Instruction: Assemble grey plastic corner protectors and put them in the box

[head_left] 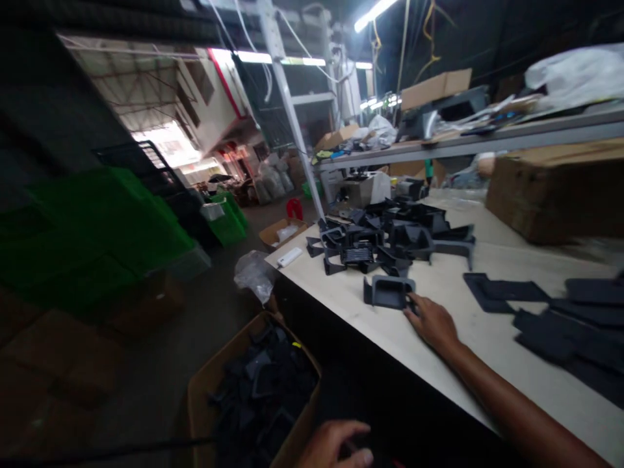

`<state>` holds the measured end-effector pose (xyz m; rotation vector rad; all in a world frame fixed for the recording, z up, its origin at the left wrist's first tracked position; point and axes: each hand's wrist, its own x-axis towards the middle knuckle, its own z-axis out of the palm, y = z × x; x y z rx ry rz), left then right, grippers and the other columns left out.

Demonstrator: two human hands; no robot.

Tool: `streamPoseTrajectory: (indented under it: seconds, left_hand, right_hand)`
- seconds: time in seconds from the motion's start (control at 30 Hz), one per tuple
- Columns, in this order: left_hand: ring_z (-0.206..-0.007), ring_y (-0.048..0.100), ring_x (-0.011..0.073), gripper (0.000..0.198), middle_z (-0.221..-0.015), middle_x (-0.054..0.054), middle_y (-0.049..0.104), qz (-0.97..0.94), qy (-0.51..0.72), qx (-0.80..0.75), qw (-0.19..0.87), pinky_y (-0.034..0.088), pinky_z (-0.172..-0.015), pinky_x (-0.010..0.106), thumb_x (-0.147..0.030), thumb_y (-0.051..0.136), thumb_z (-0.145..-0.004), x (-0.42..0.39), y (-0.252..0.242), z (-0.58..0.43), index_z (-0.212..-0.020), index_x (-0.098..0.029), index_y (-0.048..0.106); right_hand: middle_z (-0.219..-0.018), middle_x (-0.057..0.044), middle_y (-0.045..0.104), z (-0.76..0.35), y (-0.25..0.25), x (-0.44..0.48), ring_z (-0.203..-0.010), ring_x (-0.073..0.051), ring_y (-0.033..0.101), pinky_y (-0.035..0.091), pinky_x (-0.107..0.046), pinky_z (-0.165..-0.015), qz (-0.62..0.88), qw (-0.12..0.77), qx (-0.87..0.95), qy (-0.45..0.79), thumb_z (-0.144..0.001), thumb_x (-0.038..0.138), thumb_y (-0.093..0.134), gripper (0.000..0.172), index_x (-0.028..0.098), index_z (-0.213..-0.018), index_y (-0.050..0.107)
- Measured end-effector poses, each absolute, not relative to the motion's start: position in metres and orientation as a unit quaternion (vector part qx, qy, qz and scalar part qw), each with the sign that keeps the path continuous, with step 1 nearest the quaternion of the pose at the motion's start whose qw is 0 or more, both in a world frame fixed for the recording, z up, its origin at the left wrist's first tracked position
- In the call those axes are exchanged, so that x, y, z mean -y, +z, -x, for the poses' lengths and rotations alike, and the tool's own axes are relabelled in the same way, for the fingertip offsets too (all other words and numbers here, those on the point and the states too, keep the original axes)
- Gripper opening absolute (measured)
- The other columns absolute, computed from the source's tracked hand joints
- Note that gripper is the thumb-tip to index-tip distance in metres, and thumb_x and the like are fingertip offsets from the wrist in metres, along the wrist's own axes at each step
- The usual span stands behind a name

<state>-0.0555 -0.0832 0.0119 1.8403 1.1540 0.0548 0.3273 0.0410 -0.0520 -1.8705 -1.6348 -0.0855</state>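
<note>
On the pale table (341,304), my right hand (431,323) has its thumb and fingers closed on the right end of a dark grey plastic part (389,292) with a shallow recess. My left hand (336,444) is low at the bottom edge of the view, beside the cardboard box, its thumb and fingers apart with nothing visible between them. A pile of similar dark parts (390,234) lies behind the held one. Flat dark pieces (570,325) are spread out at the right.
An open cardboard box (194,403) of dark parts stands on the floor below the table edge. A closed carton (556,188) sits at the right rear under a cluttered shelf (526,135). Green crates (97,227) stand left. A white object (289,257) lies near the table corner.
</note>
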Motion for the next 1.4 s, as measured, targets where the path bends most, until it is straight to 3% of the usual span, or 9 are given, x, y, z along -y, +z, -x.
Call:
streamPoseTrajectory:
  seconds: [0.17,0.37,0.67,0.77,0.9,1.0,1.17,1.4]
  left_hand:
    - [-0.131,0.062,0.0285,0.063,-0.147,0.007,0.065,-0.754,-0.015,-0.486,0.442,0.044,-0.117,0.039,-0.067,0.057,-0.094,0.098,0.01,0.051,-0.145,-0.031,0.063]
    - [-0.131,0.062,0.0284,0.063,-0.147,0.005,0.065,-0.752,-0.004,-0.512,0.415,0.043,-0.118,0.04,-0.071,0.054,-0.094,0.122,0.02,0.04,-0.144,-0.033,0.064]
    - [-0.135,0.059,0.0282,0.059,-0.147,0.002,0.065,-0.743,0.022,-0.517,0.426,0.042,-0.12,0.04,-0.071,0.054,-0.095,0.157,0.012,0.035,-0.143,-0.038,0.064]
    - [-0.138,0.057,0.0271,0.058,-0.15,0.002,0.063,-0.748,0.023,-0.516,0.418,0.04,-0.121,0.041,-0.07,0.051,-0.097,0.165,0.003,0.038,-0.145,-0.038,0.062]
    - [-0.137,0.058,0.0269,0.059,-0.148,0.004,0.065,-0.755,0.032,-0.516,0.403,0.041,-0.12,0.041,-0.07,0.051,-0.098,0.175,0.008,0.034,-0.143,-0.035,0.064]
    - [-0.138,0.057,0.0269,0.058,-0.147,0.004,0.066,-0.759,0.037,-0.516,0.396,0.041,-0.12,0.041,-0.068,0.05,-0.099,0.184,0.017,0.03,-0.143,-0.034,0.064]
    - [-0.137,0.058,0.0272,0.057,-0.146,0.004,0.067,-0.762,0.061,-0.517,0.384,0.041,-0.119,0.041,-0.067,0.052,-0.099,0.205,0.025,0.03,-0.142,-0.033,0.065]
    - [-0.135,0.06,0.0275,0.057,-0.144,0.005,0.068,-0.751,0.098,-0.543,0.364,0.043,-0.118,0.043,-0.068,0.053,-0.098,0.235,0.022,0.036,-0.141,-0.033,0.066]
  right_hand:
    - [-0.13,-0.011,0.072,-0.337,-0.061,-0.037,-0.112,-0.03,0.069,0.053,-0.041,-0.097,0.707,0.347,0.616,-0.007,-0.102,0.039,0.055,0.049,0.023,-0.148,0.057]
    - [-0.131,-0.008,0.072,-0.339,-0.061,-0.033,-0.107,-0.028,0.071,0.056,-0.039,-0.092,0.654,0.385,0.651,0.023,-0.102,0.033,0.056,0.052,0.029,-0.153,0.053]
    - [-0.152,-0.004,0.061,-0.325,-0.063,-0.028,-0.126,-0.03,0.064,0.046,-0.05,-0.112,0.558,0.386,0.732,0.065,-0.091,0.014,0.06,0.07,0.033,-0.158,0.049]
    - [-0.159,-0.002,0.054,-0.321,-0.064,-0.027,-0.132,-0.033,0.06,0.042,-0.055,-0.115,0.54,0.405,0.732,0.09,-0.084,0.011,0.063,0.075,0.034,-0.155,0.054]
    - [-0.149,-0.003,0.064,-0.325,-0.07,-0.03,-0.134,-0.028,0.061,0.042,-0.049,-0.119,0.528,0.467,0.696,0.139,-0.084,0.014,0.06,0.06,0.028,-0.142,0.067]
    - [-0.132,-0.011,0.074,-0.333,-0.073,-0.034,-0.118,-0.027,0.071,0.052,-0.045,-0.109,0.542,0.534,0.622,0.185,-0.086,0.02,0.055,0.05,0.017,-0.133,0.072]
    - [-0.113,-0.018,0.079,-0.343,-0.071,-0.034,-0.078,-0.023,0.077,0.065,-0.039,-0.077,0.537,0.621,0.502,0.273,-0.083,0.027,0.055,0.053,0.008,-0.131,0.069]
    - [-0.104,-0.015,0.08,-0.347,-0.063,-0.022,-0.073,-0.019,0.074,0.062,-0.031,-0.066,0.526,0.667,0.426,0.312,-0.076,0.024,0.061,0.045,0.013,-0.118,0.074]
